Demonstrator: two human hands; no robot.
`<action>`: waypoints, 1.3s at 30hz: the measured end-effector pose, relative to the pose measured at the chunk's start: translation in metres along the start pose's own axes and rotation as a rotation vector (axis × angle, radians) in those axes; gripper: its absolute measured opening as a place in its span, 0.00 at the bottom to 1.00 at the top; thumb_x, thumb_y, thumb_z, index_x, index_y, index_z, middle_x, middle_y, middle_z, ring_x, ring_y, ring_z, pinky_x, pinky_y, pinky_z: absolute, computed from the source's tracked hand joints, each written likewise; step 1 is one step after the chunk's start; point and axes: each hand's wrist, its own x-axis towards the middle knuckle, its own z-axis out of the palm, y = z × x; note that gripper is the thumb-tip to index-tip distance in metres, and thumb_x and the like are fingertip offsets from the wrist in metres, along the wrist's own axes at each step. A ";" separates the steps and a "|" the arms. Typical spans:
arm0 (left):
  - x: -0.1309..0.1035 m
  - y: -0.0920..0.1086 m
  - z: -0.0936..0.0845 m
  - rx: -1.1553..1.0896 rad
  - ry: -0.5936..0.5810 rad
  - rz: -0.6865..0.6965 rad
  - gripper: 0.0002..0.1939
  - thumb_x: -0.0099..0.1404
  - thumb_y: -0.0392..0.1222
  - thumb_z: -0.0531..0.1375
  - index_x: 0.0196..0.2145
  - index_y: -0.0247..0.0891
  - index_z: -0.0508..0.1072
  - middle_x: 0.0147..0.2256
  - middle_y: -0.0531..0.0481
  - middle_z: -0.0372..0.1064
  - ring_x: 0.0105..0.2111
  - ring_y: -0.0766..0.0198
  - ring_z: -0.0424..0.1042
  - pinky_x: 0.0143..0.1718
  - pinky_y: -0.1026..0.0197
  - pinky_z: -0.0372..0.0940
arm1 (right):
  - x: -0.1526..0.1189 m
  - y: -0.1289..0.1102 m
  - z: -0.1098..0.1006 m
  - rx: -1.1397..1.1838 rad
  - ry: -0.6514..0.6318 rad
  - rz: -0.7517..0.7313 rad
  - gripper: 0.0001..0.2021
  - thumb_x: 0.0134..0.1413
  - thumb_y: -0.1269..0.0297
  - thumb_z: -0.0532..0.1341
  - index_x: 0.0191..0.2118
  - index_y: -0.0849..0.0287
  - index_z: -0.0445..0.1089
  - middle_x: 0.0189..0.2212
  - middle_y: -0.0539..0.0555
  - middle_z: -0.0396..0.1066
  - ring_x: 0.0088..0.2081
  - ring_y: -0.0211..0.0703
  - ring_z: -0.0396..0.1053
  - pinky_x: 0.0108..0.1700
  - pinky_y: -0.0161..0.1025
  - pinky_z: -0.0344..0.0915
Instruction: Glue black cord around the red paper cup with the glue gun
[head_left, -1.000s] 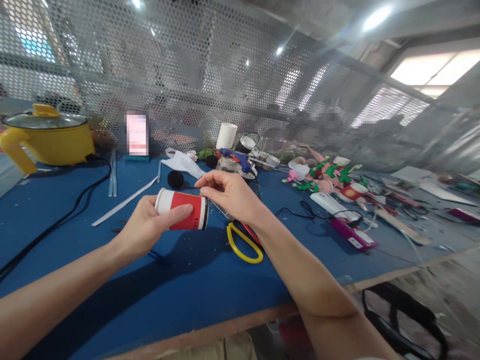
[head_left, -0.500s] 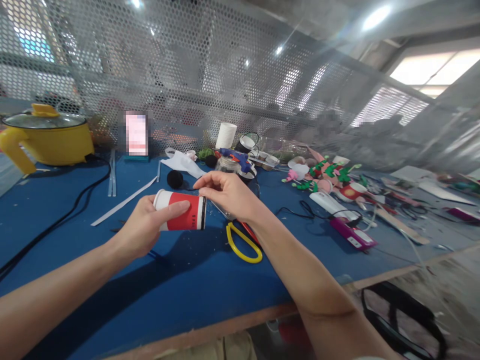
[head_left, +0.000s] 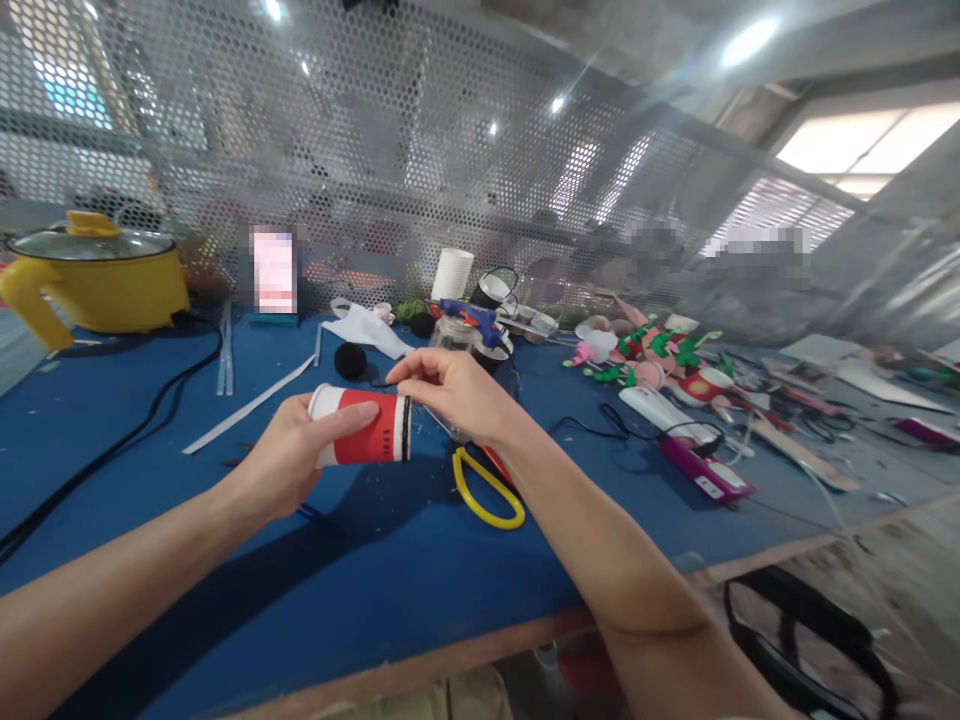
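A red and white paper cup [head_left: 367,445] lies sideways in my left hand [head_left: 289,450], whose thumb presses along its red band. Black cord [head_left: 406,430] circles the cup's right-hand end. At the top of that end my right hand [head_left: 450,395] is closed in a pinch on the black cord. A thin dark strand runs from those fingertips toward a ball of black yarn [head_left: 350,360] behind the cup. Scissors with yellow handles [head_left: 487,505] rest on the blue table under my right forearm. The fingers of my left hand beneath the cup are hidden.
A blue glue gun [head_left: 472,318] lies across a glass jar behind my right hand. White strips [head_left: 251,405] lie on the left, near a yellow electric pot [head_left: 105,285] and its black cable. A purple power strip [head_left: 705,470] and craft flowers [head_left: 652,350] are on the right.
Both hands and the cup hold nearly the same position. The whole view has shifted down very slightly.
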 end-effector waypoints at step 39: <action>0.002 -0.006 -0.007 0.113 -0.091 0.076 0.05 0.46 0.38 0.65 0.23 0.35 0.73 0.21 0.55 0.72 0.20 0.69 0.68 0.23 0.70 0.63 | 0.002 0.002 0.001 0.002 -0.027 0.047 0.06 0.47 0.73 0.55 0.32 0.62 0.67 0.21 0.47 0.64 0.24 0.31 0.61 0.31 0.32 0.59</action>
